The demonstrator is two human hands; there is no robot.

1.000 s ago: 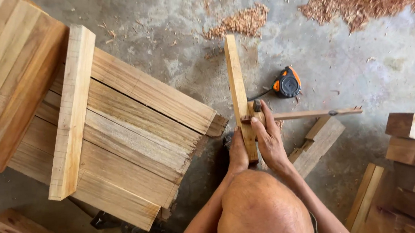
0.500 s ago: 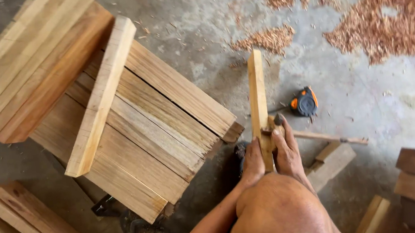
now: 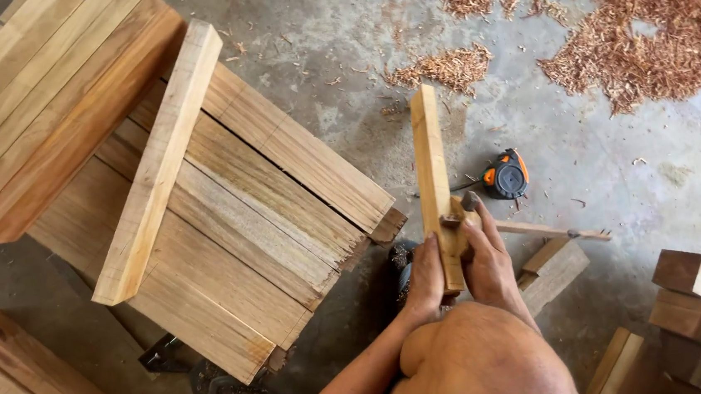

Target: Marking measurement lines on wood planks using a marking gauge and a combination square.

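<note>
Left hand (image 3: 425, 279): you are wrapping it around the near end of the wooden strip (image 3: 431, 166), fingers closed on the strip's left face. Right hand (image 3: 487, 261): you are pressing it against the strip's right face, fingers curled over a small wooden block (image 3: 455, 218) that is sitting against the strip, forefinger stretched forward. Both hands are clamping the same piece from opposite sides.

Wooden strip: it is pointing away from you over the concrete floor (image 3: 313, 41), far end raised free of it. It looks stiff, dry and fairly light for its length; the sawn faces should be giving a sure grip, though edges may be splintering. The near end, where you are gripping it, is the handiest place to take hold.

Right of the strip: a thin stick (image 3: 549, 231) is running out from under your right hand, and an orange and black tape measure (image 3: 505, 175) is lying just beyond it. An offcut (image 3: 552, 271) is resting near your right wrist.

Left of the strip: a stack of planks (image 3: 236, 223) is lying close by, one loose batten (image 3: 160, 158) laid crosswise on top.

Beyond the strip: heaps of wood shavings (image 3: 646, 32) are spreading across the floor.
</note>
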